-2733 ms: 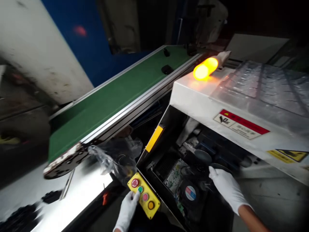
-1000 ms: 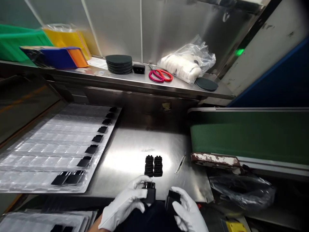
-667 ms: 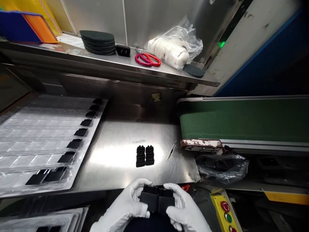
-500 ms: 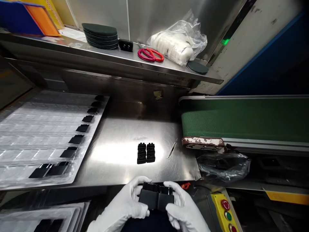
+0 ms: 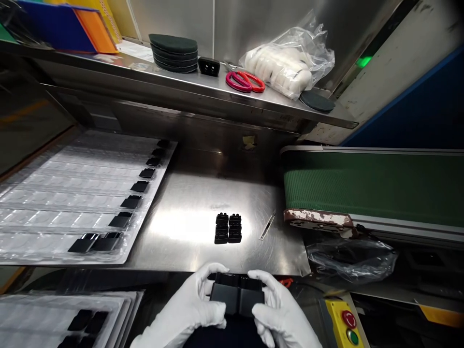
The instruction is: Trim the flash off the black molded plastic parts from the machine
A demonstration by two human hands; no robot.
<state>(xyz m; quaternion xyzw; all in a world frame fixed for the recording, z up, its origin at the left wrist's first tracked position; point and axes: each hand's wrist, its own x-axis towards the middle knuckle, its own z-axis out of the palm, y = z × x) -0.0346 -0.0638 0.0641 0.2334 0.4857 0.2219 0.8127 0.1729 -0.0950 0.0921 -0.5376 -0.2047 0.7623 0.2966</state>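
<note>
Two black plastic parts are held side by side below the bench's front edge. My left hand (image 5: pixel 203 302), in a white glove, is closed around the left black plastic part (image 5: pixel 224 296). The right black plastic part (image 5: pixel 251 300) is gripped by my right hand (image 5: pixel 275 304), also gloved. The parts' inner sides touch or nearly touch. Ahead on the metal bench (image 5: pixel 192 193) lie two small ribbed black pieces, a left one (image 5: pixel 221 229) and a right one (image 5: pixel 235 229). To their right rest thin metal tweezers (image 5: pixel 267 225).
A clear plastic tray (image 5: pixel 90 193) with several black parts covers the bench's left side; more trays (image 5: pixel 119 314) are stacked lower left. At right are a green conveyor belt (image 5: pixel 362 179) and a yellow button box (image 5: pixel 339 316). Scissors (image 5: pixel 245 82) lie on the shelf above.
The camera view has turned slightly left, so the bench and shelf appear shifted right. Both hands keep their hold on the two black parts.
</note>
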